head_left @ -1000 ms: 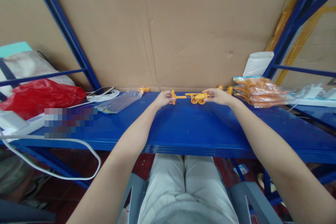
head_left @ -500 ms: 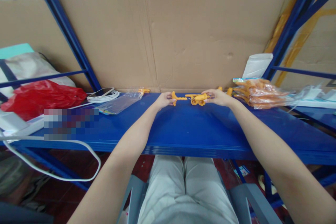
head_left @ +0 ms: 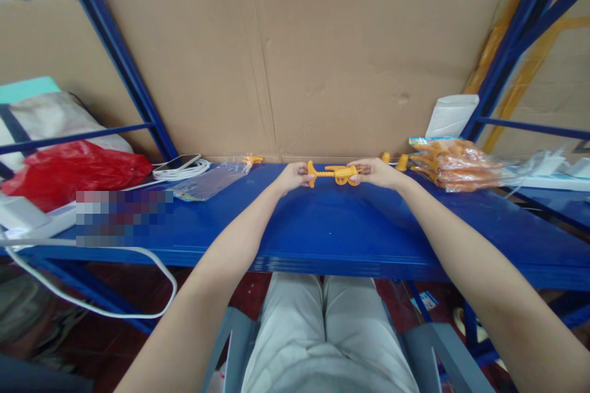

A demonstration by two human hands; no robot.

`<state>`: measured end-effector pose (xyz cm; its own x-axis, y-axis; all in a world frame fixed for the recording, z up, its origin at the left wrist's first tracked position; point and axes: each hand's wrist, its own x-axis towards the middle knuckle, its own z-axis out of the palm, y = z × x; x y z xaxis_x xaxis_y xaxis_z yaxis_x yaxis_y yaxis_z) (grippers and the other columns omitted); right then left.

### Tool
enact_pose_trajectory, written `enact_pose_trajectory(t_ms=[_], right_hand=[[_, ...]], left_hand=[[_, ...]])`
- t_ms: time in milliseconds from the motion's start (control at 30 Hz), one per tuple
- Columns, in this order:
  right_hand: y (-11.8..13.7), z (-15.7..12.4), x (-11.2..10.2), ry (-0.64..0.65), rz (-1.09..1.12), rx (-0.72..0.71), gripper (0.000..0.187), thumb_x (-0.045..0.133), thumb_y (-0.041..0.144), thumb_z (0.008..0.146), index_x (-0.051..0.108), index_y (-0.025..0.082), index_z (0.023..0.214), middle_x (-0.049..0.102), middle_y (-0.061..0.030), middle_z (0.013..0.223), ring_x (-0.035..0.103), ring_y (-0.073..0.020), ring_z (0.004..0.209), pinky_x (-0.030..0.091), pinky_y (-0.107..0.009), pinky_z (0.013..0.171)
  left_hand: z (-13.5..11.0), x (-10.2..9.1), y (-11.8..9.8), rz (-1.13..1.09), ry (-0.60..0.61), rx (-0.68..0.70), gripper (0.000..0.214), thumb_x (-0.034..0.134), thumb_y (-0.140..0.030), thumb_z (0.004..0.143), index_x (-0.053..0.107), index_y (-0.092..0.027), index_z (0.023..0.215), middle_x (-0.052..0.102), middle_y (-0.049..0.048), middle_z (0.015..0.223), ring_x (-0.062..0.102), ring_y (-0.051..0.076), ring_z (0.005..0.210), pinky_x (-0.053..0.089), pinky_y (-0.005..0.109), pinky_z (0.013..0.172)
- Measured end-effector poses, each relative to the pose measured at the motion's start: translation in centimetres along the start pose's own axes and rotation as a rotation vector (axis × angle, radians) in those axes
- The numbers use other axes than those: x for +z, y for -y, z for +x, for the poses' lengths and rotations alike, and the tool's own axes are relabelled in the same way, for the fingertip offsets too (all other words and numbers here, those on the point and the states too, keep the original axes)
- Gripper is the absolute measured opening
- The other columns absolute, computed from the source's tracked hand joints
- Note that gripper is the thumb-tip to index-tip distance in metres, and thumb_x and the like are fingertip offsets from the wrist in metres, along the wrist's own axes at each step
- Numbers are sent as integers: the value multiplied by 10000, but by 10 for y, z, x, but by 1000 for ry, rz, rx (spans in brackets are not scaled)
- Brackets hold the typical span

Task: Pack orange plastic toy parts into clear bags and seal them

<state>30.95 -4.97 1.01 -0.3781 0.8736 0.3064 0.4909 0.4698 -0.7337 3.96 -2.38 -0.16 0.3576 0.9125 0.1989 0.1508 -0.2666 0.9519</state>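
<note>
Above the blue shelf top, my left hand [head_left: 295, 177] pinches the T-shaped end of an orange plastic piece with a spiral shaft [head_left: 322, 174]. My right hand [head_left: 377, 172] grips the right end of an orange plastic piece with round rings [head_left: 343, 174]. The two pieces lie in one line, and the shaft's tip meets the ringed piece; whether it sits inside cannot be made out. Behind my right hand stand two small orange cups [head_left: 402, 163]. Fingertips partly hide both outer ends of the pieces.
On the right lie clear bags of orange parts [head_left: 454, 166]. A flat clear bag [head_left: 214, 179] and another orange piece [head_left: 252, 159] are to the left, near a coiled white cable [head_left: 196, 169] and a red bag [head_left: 83, 172]. Cardboard [head_left: 345, 61] walls the back.
My hands have come closer together. The spiral shaft has moved right and the ringed piece slightly left, closing the gap between them.
</note>
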Motion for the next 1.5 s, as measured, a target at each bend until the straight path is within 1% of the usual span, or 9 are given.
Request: enact_pose_trajectory(t_ms=[200,333,533,767,933,1033,1133,1367,1500], right_hand=[[-1,1,1,-2,-2,-2,432,709,251,670,682,178,1096,703,-84,1109,675,-226,972,530,-406,902],[0,2,3,-38,-27,-18,420,715,334,673,694,181,1064,710,-85,1070,674,-230,944,539,-408,869],[6,-2,3,45,-55,-20,440,673,509,708,707,152,961,720,-74,838,666,-174,706,551,-337,726],[9,-2,4,9,-33,81,359,673,430,784,660,149,1007,726,-70,832,633,-112,579,474,-213,529],[14,-3,7,-41,27,158,264,639,390,850,625,133,907,738,-96,830,613,-88,509,432,-188,472],[21,-5,9,-43,44,189,323,578,436,888,613,126,804,742,-116,819,592,-80,463,409,-189,447],[27,-6,12,-52,70,214,384,526,459,913,606,118,756,740,-122,773,569,-76,423,391,-192,433],[35,-8,17,-61,67,340,549,369,508,960,572,119,629,653,-85,505,470,-67,304,292,-193,346],[41,-8,19,-87,47,386,557,345,513,964,588,113,662,655,-82,511,453,-67,280,308,-201,334]], left_hand=[[-5,1,-5,-2,-10,-36,159,696,-10,740,590,-101,816,667,7,713,652,99,630,583,350,752],[-7,1,-7,-2,-7,-36,149,683,-9,753,579,-99,812,664,10,716,655,103,639,581,354,758],[-6,2,-6,44,-2,-35,147,690,-26,756,588,-96,835,666,19,730,659,112,640,579,386,775],[-2,0,-1,-7,25,-7,160,702,-31,747,572,-100,812,658,-1,694,646,87,612,589,288,682],[-1,-1,1,-12,37,-5,176,718,-35,735,578,-99,822,657,1,703,646,93,621,587,339,732],[-2,0,-1,-9,24,-1,172,713,-30,738,584,-96,829,657,7,709,651,102,633,584,360,749],[-5,2,-5,-3,-1,-13,160,688,-8,752,582,-95,835,656,5,707,652,98,633,585,340,739],[-8,4,-9,-11,-6,-11,150,661,19,759,580,-91,818,650,6,696,649,101,621,584,339,715],[-7,4,-7,-26,5,0,156,671,10,755,582,-95,827,652,3,699,648,101,627,584,355,737]])
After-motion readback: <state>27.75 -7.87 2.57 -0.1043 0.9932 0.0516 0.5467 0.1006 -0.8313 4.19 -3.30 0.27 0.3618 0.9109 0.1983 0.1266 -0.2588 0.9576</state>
